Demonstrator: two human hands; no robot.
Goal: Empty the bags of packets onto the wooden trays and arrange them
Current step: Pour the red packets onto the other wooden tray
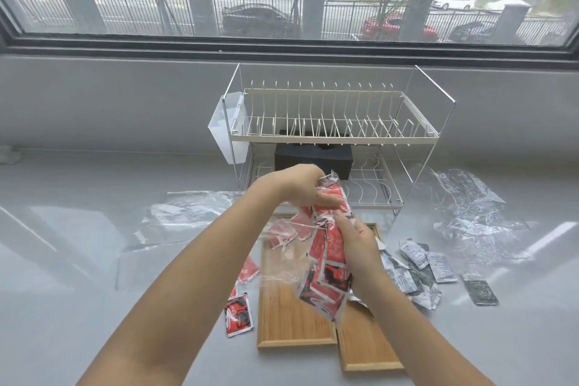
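A clear plastic bag of red packets (326,263) hangs above two wooden trays lying side by side, the left tray (291,320) and the right tray (366,348). My left hand (300,185) grips the bag's top end. My right hand (357,247) holds its right side lower down. Several red packets (286,230) lie at the far end of the left tray. One red packet (238,316) rests on the counter left of the trays. A heap of grey-and-white packets (419,273) lies right of the trays.
A two-tier wire dish rack (335,131) with a white cup stands behind the trays, a black box (313,160) under it. Empty clear bags lie at the left (181,219) and right (470,216) of the grey counter. A window runs along the back.
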